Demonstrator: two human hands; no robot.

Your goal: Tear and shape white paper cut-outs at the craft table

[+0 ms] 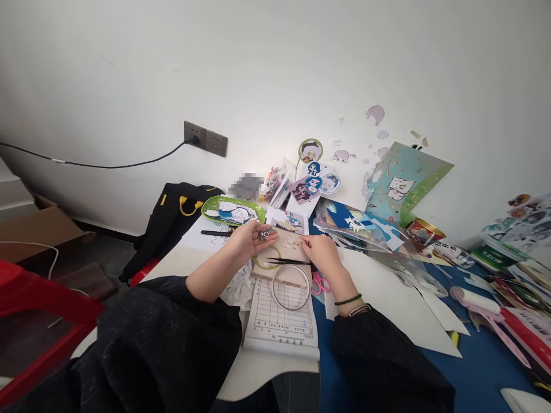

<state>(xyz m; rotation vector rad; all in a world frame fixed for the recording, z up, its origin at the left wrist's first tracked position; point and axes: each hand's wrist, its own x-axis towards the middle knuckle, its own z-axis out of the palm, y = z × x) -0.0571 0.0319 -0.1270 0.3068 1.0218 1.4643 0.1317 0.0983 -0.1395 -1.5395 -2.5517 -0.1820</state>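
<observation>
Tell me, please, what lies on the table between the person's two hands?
In the head view, a small brown card with pale cut-outs lies between the left hand and the right hand; black tweezers lie along its near edge.

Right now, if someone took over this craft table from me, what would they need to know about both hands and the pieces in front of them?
Left hand: pinching a small grey cut-out between the fingertips, raised just above the table.
Right hand: fingertips down on the brown card, at a small pale piece lying on it; whether it grips anything I cannot tell.
Nearby: black tweezers lie across the card, a metal ring rests on the ruled pad, pink scissors sit by the right wrist, paper scraps by the left forearm.
Done: small pieces are cut and some lie on the card.
Left: the grey cut-out is not yet on the card.
</observation>
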